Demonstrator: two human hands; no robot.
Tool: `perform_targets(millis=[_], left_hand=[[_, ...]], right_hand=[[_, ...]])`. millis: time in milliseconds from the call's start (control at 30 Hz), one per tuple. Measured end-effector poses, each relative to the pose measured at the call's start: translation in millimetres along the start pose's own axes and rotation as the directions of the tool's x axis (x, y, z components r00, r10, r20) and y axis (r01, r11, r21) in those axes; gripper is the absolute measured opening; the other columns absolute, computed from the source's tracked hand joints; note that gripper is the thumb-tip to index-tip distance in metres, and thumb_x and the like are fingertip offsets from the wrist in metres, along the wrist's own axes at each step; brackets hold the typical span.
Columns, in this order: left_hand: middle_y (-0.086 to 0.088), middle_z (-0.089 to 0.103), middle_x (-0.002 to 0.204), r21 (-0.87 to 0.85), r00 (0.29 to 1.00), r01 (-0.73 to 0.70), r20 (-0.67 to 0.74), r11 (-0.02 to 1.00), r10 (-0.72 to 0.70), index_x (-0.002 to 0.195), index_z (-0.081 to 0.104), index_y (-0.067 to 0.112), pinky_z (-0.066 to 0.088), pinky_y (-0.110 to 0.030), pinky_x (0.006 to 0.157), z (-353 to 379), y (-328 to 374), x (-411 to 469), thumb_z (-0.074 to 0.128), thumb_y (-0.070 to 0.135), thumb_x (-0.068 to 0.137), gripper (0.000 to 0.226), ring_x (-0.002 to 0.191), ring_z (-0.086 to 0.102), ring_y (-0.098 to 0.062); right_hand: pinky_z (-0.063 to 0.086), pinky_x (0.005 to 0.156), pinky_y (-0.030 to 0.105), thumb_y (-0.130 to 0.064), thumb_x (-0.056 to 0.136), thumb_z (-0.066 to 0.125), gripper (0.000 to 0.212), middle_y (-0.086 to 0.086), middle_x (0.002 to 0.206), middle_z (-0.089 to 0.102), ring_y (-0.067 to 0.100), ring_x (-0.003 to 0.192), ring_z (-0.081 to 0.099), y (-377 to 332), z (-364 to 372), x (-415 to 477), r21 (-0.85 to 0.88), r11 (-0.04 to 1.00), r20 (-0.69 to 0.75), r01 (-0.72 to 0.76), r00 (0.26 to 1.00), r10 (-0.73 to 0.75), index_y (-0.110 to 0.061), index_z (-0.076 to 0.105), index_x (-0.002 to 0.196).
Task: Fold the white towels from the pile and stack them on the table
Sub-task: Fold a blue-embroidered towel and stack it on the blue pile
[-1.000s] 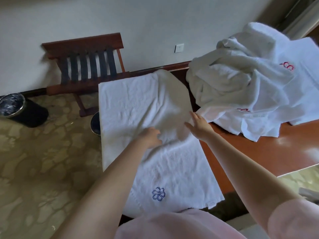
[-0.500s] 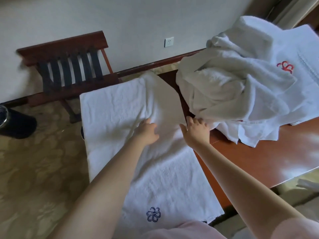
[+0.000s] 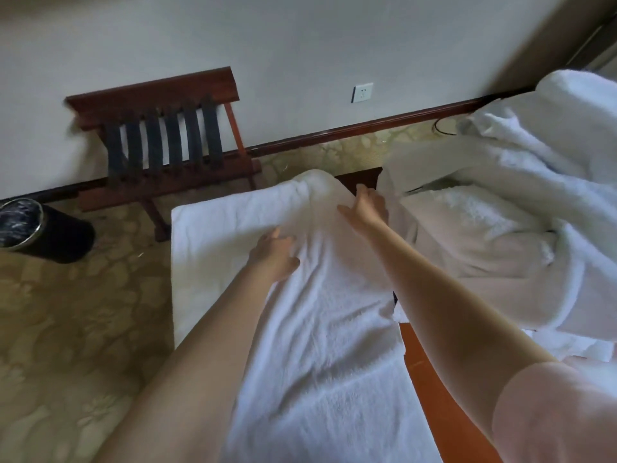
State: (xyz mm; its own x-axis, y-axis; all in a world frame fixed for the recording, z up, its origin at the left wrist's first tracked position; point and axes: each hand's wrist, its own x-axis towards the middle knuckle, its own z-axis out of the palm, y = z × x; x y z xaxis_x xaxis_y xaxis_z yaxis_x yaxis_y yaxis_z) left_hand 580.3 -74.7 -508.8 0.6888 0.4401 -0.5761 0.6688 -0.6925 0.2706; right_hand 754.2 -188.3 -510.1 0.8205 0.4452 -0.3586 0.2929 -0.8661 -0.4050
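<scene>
The left hand (image 3: 273,253) lies on the towel (image 3: 317,345) with relaxed fingers that grip nothing, and the right hand (image 3: 365,208), fingers straight, presses the towel's right edge a little further out. The towel's long axis runs from the body out past both hands, and its humped far end is just beyond the right hand, which is probably the nearer one for folding it back. The pile (image 3: 500,212) lies just right of that hand on the table (image 3: 430,362)
</scene>
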Motion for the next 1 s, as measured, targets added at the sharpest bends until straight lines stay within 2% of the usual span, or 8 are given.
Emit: perform_targets(millis=[300, 400, 500, 633, 733, 833, 900, 1000], left_hand=[[-0.001, 0.021, 0.154, 0.017, 0.995, -0.021, -0.098, 1.000, 0.023, 0.144, 0.036, 0.028, 0.032, -0.042, 0.108, -18.8, 1.6, 48.6, 0.056, 0.034, 0.090, 0.058, 0.140, 0.018, -0.030], [0.000, 0.042, 0.131, 0.029, 0.981, -0.016, -0.191, 0.999, 0.021, 0.126, 0.054, 0.026, 0.038, -0.033, 0.092, -22.2, 0.9, 54.0, 0.057, 0.035, 0.084, 0.043, 0.119, 0.036, -0.029], [0.003, 0.055, 0.119, -0.119, 0.960, 0.024, -0.273, 0.993, -0.055, 0.112, 0.061, 0.025, 0.038, -0.029, 0.081, -23.8, -7.4, 56.4, 0.052, 0.027, 0.087, 0.027, 0.104, 0.047, -0.022], [-0.004, 0.065, 0.111, -0.518, 0.940, 0.035, -0.272, 0.854, -0.203, 0.106, 0.063, 0.019, 0.039, -0.026, 0.074, -19.7, -26.1, 49.1, 0.048, 0.009, 0.089, 0.025, 0.092, 0.055, -0.019], [-0.003, 0.064, 0.113, -0.508, 0.950, 0.018, -0.259, 0.861, -0.173, 0.110, 0.062, 0.020, 0.039, -0.025, 0.075, -18.7, -28.9, 45.9, 0.046, 0.006, 0.090, 0.029, 0.094, 0.054, -0.018], [-0.005, 0.061, 0.123, -0.435, 0.955, -0.025, -0.276, 0.900, -0.107, 0.124, 0.060, 0.018, 0.038, -0.023, 0.083, -20.9, -26.2, 45.4, 0.044, 0.006, 0.092, 0.038, 0.109, 0.054, -0.024], [-0.006, 0.061, 0.125, -0.315, 0.955, -0.051, -0.292, 0.948, -0.046, 0.128, 0.058, 0.018, 0.038, -0.023, 0.085, -22.2, -25.3, 45.5, 0.046, 0.008, 0.092, 0.040, 0.112, 0.055, -0.027], [-0.007, 0.059, 0.130, -0.200, 0.970, -0.048, -0.244, 0.979, -0.002, 0.133, 0.055, 0.019, 0.046, -0.029, 0.091, -29.0, -22.5, 45.3, 0.052, 0.017, 0.091, 0.042, 0.112, 0.056, -0.027]], right_hand=[[0.035, 0.051, 0.025, -0.011, 0.074, 0.063, 0.011, 0.001, 0.076, 0.054, 0.025, 0.078, 0.056, -42.1, -12.4, 54.9, 0.033, 0.998, 0.165, 0.055, 0.984, -0.060, -0.013, 0.054, 0.081], [0.032, 0.058, 0.027, 0.004, 0.069, 0.049, 0.022, 0.003, 0.089, 0.056, 0.028, 0.089, 0.052, -50.4, -6.6, 44.0, -0.050, 0.932, 0.013, 0.358, 0.934, -0.358, -0.017, 0.047, 0.076], [0.039, 0.067, 0.032, 0.003, 0.072, 0.053, 0.021, 0.010, 0.116, 0.046, 0.031, 0.105, 0.043, -52.4, 15.7, 25.7, -0.170, 0.793, 0.119, 0.585, 0.811, -0.572, -0.014, 0.051, 0.084], [0.041, 0.090, 0.034, -0.019, 0.079, 0.067, 0.026, 0.008, 0.130, 0.040, 0.029, 0.116, 0.040, -46.9, 36.8, 15.3, 0.168, 0.928, 0.143, 0.331, 0.924, -0.356, -0.012, 0.053, 0.100], [0.040, 0.082, 0.030, -0.034, 0.080, 0.070, 0.046, 0.007, 0.125, 0.042, 0.024, 0.107, 0.048, -55.8, 32.1, 20.1, 0.415, 0.910, 0.119, 0.010, 0.991, -0.065, -0.015, 0.043, 0.112], [0.044, 0.074, 0.031, -0.028, 0.076, 0.075, 0.075, 0.009, 0.124, 0.049, 0.026, 0.108, 0.055, -66.9, 15.0, 35.9, 0.305, 0.932, 0.315, -0.197, 0.944, 0.097, -0.008, 0.034, 0.135], [0.047, 0.069, 0.030, -0.022, 0.074, 0.076, 0.061, 0.005, 0.105, 0.058, 0.022, 0.096, 0.059, -73.5, 6.3, 44.8, 0.232, 0.964, 0.346, -0.129, 0.937, 0.042, -0.005, 0.051, 0.127], [0.042, 0.060, 0.029, -0.009, 0.078, 0.060, 0.024, -0.001, 0.087, 0.060, 0.023, 0.083, 0.059, -79.8, 1.7, 52.1, 0.179, 0.981, 0.058, 0.077, 0.994, -0.089, -0.013, 0.063, 0.101]])
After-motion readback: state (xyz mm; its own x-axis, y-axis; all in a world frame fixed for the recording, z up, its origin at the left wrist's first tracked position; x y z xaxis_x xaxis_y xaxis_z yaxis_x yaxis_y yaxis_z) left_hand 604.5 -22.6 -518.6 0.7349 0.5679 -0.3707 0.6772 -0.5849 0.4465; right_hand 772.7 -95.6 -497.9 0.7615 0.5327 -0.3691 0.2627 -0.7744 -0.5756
